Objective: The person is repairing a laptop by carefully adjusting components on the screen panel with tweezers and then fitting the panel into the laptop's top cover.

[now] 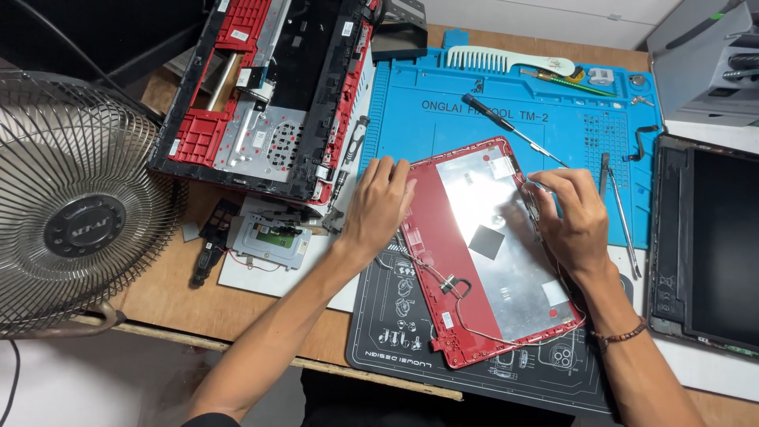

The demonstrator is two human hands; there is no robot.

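Observation:
A red laptop lid shell (455, 261) lies inner side up, lined with shiny foil, partly on a blue work mat (443, 119) and partly on a black mat (395, 340). My left hand (381, 207) rests flat on the shell's left edge, fingers over its upper left corner. My right hand (573, 215) pinches at the shell's right rim, fingertips on a thin cable or small part there; what it grips is too small to make out. Thin wires run along the shell's lower left and bottom edge.
A red and black laptop base (273, 95) lies opened at the upper left, a touchpad board (270, 241) below it. A screwdriver (510, 128), tweezers (621, 209) and a comb (506, 59) lie on the blue mat. A screen panel (708, 253) sits right, a fan (75, 198) left.

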